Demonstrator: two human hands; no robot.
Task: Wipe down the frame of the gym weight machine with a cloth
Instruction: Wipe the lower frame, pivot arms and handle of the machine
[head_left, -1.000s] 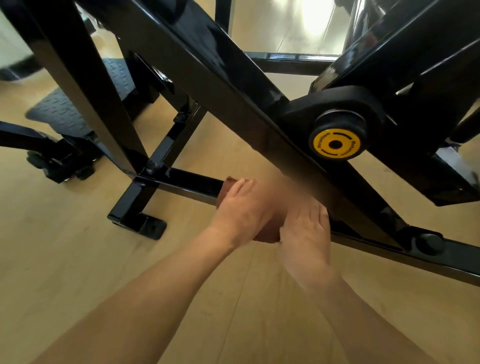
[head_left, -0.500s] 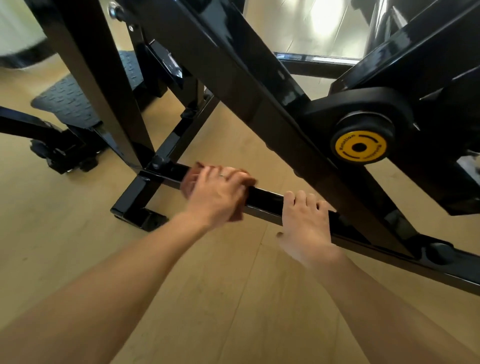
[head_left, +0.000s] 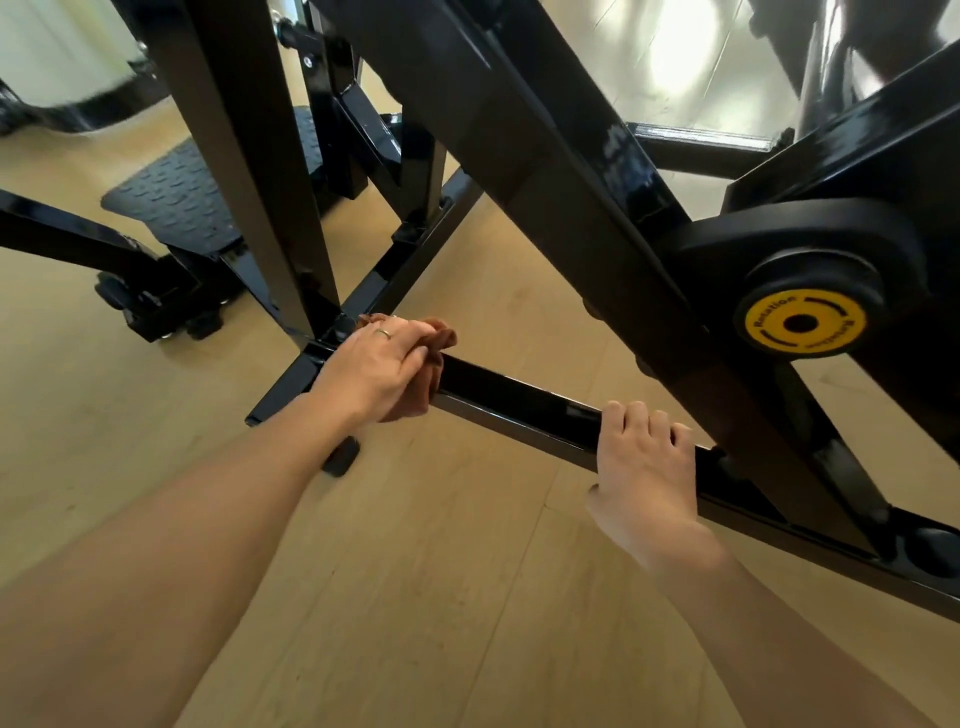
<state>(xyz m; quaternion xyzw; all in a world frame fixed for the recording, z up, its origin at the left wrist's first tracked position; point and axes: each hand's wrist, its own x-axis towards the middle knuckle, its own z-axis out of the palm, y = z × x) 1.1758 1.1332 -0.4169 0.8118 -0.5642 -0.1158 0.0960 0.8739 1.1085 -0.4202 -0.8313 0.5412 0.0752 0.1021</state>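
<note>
Where the cloth sits: bunched under the left hand (head_left: 382, 366), the brown cloth (head_left: 434, 358) lies pressed on the low black crossbar (head_left: 524, 405) of the machine frame, right beside the joint where the upright post (head_left: 244, 171) meets the base.
Left grip: fingers curled over the cloth and holding it against the bar's top and near face; a ring shows on one finger.
Right grip: the right hand (head_left: 644, 467) has its fingers hooked over the top edge of the same bar, farther along toward the pivot; it holds the bar and no cloth.
Spacing: the two hands are well apart, with a bare stretch of bar between them.
Bar's long axis: it runs from the joint at centre left down toward the lower right edge of view, low above the wooden floor (head_left: 415, 597).
Diagonal beam: a thick black member (head_left: 545, 171) slants from upper left to lower right, crossing above the bar near the right hand.
Pivot: a round hub with a yellow label (head_left: 804, 323) sits on the beam at right.
Footplate: a ribbed black plate (head_left: 182, 208) lies behind the upright at left.
Foot: a small black rubber foot (head_left: 340, 456) rests on the floor just beside the left forearm.
</note>
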